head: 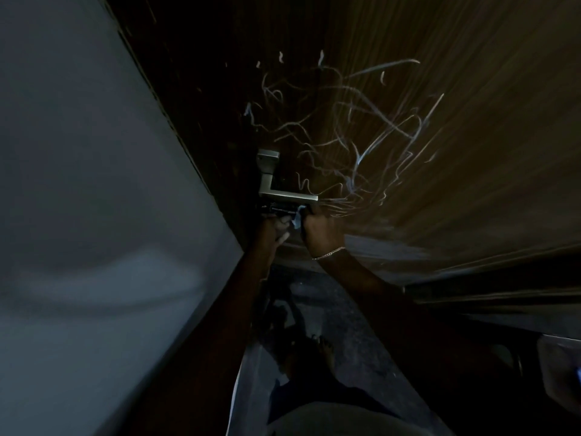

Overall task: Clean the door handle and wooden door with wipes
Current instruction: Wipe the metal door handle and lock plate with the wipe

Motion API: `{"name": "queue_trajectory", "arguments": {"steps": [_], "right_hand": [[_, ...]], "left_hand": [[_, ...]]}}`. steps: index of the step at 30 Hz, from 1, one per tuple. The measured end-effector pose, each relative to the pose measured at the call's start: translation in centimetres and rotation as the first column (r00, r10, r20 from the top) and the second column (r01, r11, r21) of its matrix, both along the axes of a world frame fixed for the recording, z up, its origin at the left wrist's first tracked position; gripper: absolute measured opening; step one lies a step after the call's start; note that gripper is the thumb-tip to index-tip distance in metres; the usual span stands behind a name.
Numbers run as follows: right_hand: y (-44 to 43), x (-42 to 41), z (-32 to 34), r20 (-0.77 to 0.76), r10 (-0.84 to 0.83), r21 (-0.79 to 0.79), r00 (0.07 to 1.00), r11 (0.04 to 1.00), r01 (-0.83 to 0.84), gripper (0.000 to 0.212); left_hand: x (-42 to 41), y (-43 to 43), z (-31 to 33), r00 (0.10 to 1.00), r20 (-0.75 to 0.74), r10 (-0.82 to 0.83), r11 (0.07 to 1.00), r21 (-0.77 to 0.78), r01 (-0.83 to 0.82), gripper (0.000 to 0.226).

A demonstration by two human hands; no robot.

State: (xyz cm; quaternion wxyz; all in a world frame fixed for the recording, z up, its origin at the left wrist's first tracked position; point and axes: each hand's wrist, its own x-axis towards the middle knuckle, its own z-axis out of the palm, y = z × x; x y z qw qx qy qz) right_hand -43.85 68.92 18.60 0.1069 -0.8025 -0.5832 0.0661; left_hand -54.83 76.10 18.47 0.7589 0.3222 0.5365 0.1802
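Observation:
A silver lever door handle (284, 191) sticks out from the dark wooden door (456, 136), which is covered with pale scribble marks (361, 136). Both hands are raised just under the lever. My right hand (320, 231), with a thin chain on its wrist, is closed around a pale wipe (298, 217) pressed against the underside of the lever near its free end. My left hand (272, 229) is curled at a dark part below the handle's base; what it grips is too dim to tell.
A grey wall (94, 215) fills the left side next to the door edge. Below are a dark speckled floor (339, 309) and my bare foot (325, 350). A pale object (559, 369) sits at the right edge.

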Motion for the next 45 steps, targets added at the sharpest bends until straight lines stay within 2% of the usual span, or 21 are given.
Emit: {"name": "queue_trajectory", "arguments": {"steps": [5, 11, 15, 17, 19, 22, 25, 28, 31, 34, 36, 39, 45], "right_hand": [[-2.4, 2.4, -0.7, -0.010, -0.188, -0.019, 0.982, 0.982, 0.188, 0.023], [-0.9, 0.7, -0.1, 0.014, -0.043, 0.005, 0.999, 0.999, 0.043, 0.030], [-1.5, 1.3, 0.1, 0.042, -0.151, -0.019, 0.988, 0.988, 0.152, 0.023], [-1.4, 1.5, 0.7, -0.016, -0.185, 0.008, 0.983, 0.983, 0.186, 0.019], [-0.6, 1.0, 1.0, -0.041, -0.117, 0.047, 0.992, 0.992, 0.119, 0.017], [1.0, -0.8, 1.2, 0.027, -0.037, 0.031, 0.999, 0.999, 0.036, 0.022], [1.9, -2.1, 0.5, 0.158, -0.059, -0.091, 0.986, 0.993, 0.074, 0.031], [1.8, -2.5, 0.4, 0.204, -0.133, -0.106, 0.970, 0.982, 0.157, 0.033], [1.5, -2.2, 0.8, 0.212, -0.084, -0.066, 0.974, 0.993, 0.100, 0.022], [2.0, -2.1, 0.7, 0.089, 0.028, -0.005, 0.996, 1.000, -0.027, 0.008], [2.8, -3.1, 0.7, -0.014, 0.059, 0.031, 0.998, 0.998, -0.058, 0.012], [3.6, -3.9, 0.6, -0.114, 0.071, 0.063, 0.991, 0.996, -0.064, 0.018], [1.9, -3.1, 0.8, 0.013, 0.031, -0.008, 0.999, 0.999, -0.031, 0.017]], "left_hand": [[-0.2, 0.1, -0.3, 0.998, 0.037, 0.046, 0.999, -0.012, -0.045, 0.050], [-0.2, 0.3, -0.5, 0.997, 0.067, 0.044, 0.999, -0.021, -0.042, 0.052], [-0.5, 0.3, -0.7, 0.994, 0.103, 0.048, 0.999, -0.031, -0.045, 0.054], [-0.6, 0.1, -1.0, 0.991, 0.128, 0.045, 0.999, -0.030, -0.041, 0.057], [-0.5, -0.2, -1.1, 0.990, 0.134, 0.054, 0.998, -0.046, -0.048, 0.056], [-0.1, -0.1, -1.7, 0.990, 0.079, 0.116, 0.990, -0.089, -0.109, 0.031], [-0.1, 0.0, -1.8, 0.993, 0.057, 0.102, 0.991, -0.091, -0.096, 0.024], [-0.2, -0.1, -1.4, 0.992, 0.085, 0.097, 0.992, -0.090, -0.089, 0.027], [-0.2, -0.2, -1.3, 0.988, 0.111, 0.108, 0.992, -0.076, -0.099, 0.036], [-0.4, -0.4, -1.3, 0.987, 0.110, 0.121, 0.990, -0.080, -0.112, 0.025], [-0.7, -0.6, -1.5, 0.975, 0.145, 0.167, 0.982, -0.115, -0.151, 0.031], [-1.1, -0.8, -1.5, 0.952, 0.226, 0.207, 0.971, -0.164, -0.173, 0.053], [-0.8, -1.0, -1.2, 0.968, 0.164, 0.189, 0.978, -0.115, -0.171, 0.073]]}}
